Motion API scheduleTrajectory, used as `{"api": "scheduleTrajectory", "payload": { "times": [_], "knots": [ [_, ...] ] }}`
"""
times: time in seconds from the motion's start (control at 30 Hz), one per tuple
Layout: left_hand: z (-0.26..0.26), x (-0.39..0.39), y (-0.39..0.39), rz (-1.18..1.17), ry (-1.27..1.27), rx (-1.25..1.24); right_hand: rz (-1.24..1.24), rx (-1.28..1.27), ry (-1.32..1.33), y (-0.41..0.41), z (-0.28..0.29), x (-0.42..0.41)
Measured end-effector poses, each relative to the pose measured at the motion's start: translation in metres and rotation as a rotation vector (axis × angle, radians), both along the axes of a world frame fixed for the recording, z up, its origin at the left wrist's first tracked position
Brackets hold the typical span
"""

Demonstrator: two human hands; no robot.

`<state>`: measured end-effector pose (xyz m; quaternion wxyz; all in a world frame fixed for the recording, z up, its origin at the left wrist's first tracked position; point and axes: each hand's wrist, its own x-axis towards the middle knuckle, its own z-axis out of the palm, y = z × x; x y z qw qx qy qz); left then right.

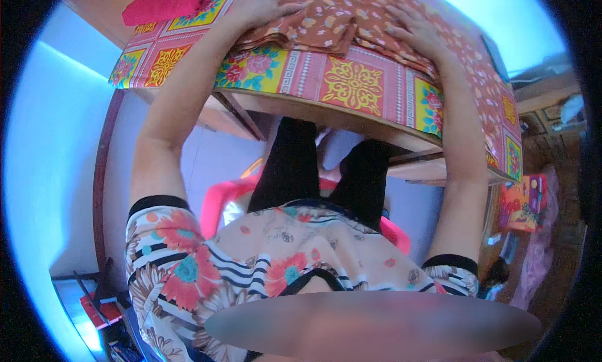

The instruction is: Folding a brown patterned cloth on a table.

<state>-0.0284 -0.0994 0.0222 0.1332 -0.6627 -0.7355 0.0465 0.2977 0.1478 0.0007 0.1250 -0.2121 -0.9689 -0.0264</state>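
Note:
A rust-brown floral cloth (324,23) lies spread over a table, its near part folded in layers with an uneven edge. My left hand (258,5) rests flat on the cloth's left side, fingers spread and partly cut off by the top of the picture. On the right part of the same cloth lies my right hand (416,30), palm down with its fingers apart. Neither hand grips anything. Beneath the cloth shows a patterned table cover (355,84) in pink, yellow and red, which reaches the table's front edge.
A crimson cloth (171,4) sits at the table's far left corner. Below the tabletop are my legs (291,169) in black and a pink chair (225,192). Carved wooden furniture (545,141) and a red printed item (523,202) stand to the right.

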Motion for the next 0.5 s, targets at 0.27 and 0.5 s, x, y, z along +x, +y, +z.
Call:
{"api": "scheduleTrajectory", "payload": {
  "times": [0.27,0.5],
  "knots": [
    [-0.027,-0.053,-0.01,-0.122,0.21,0.006,-0.092,-0.032,-0.068,-0.044,0.016,-0.009],
    [0.024,-0.055,0.023,-0.122,-0.102,-0.182,0.172,0.314,0.062,0.019,0.018,0.014]
  ]
}}
